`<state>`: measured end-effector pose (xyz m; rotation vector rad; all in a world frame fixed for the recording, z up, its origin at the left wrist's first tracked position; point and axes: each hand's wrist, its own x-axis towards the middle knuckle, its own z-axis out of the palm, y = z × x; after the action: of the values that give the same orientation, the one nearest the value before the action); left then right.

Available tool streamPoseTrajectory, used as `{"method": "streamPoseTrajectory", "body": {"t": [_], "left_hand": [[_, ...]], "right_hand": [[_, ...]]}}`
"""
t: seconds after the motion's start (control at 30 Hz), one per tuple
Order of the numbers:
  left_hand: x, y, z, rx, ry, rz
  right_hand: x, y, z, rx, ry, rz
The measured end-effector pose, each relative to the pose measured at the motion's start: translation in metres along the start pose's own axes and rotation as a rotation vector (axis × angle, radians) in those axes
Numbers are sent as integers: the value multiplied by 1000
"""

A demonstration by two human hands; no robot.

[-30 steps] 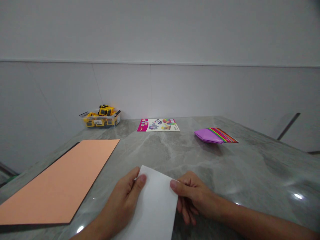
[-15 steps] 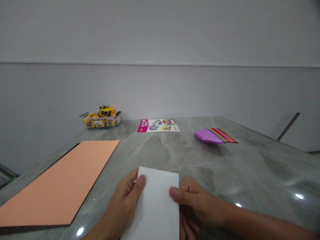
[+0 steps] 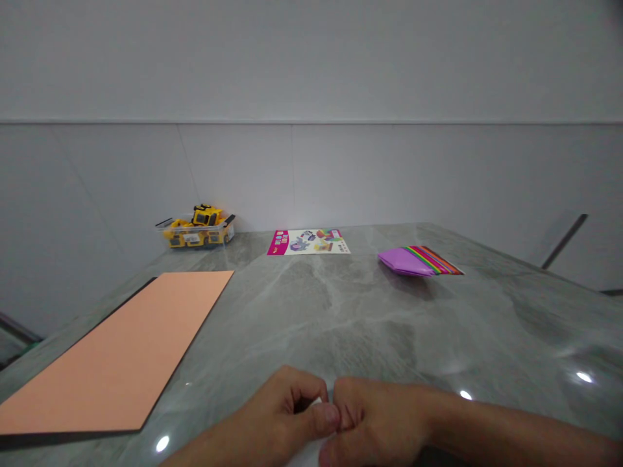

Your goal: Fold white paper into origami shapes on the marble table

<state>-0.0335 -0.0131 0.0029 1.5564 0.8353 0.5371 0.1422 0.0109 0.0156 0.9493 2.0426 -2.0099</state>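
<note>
My left hand (image 3: 287, 418) and my right hand (image 3: 365, 418) are close together at the bottom middle of the head view. Both have their fingers curled and closed on a white sheet of paper (image 3: 305, 454). Only a small part of the sheet shows, between and below the left thumb and the right hand; the rest is hidden by the hands or lies below the picture. The left thumb presses near the sheet's top, right beside the right hand's knuckles.
Orange card (image 3: 121, 350) lies at the left of the grey marbled table (image 3: 302, 311). Toward the wall stand a clear box of yellow toy vehicles (image 3: 199, 230) and a printed leaflet (image 3: 309, 242). A purple package with rainbow stripes (image 3: 413, 261) lies at the right.
Both hands have moved lower and closer together, the left shifting right. The white paper, largely visible before, is now mostly covered. The other things on the table stay in place.
</note>
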Motion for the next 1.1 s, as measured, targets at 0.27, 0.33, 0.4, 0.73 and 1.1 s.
{"method": "streamPoseTrajectory", "body": {"t": [0.27,0.33,0.4,0.73,1.1], "left_hand": [[-2,-11,-3,-20,91,39],[-2,-12,-6,9,115,62],[-3,-11,-8,60,149,80],[-4,-9,-20,163,245,97],[-5,-9,-32,90,320,31]], "right_hand": [[-1,12,1,-289,68,-499],[0,11,1,-304,95,-484],[0,9,1,-286,109,-410],[-2,10,-2,-158,82,-153],[-1,16,-5,-151,138,-379]]}}
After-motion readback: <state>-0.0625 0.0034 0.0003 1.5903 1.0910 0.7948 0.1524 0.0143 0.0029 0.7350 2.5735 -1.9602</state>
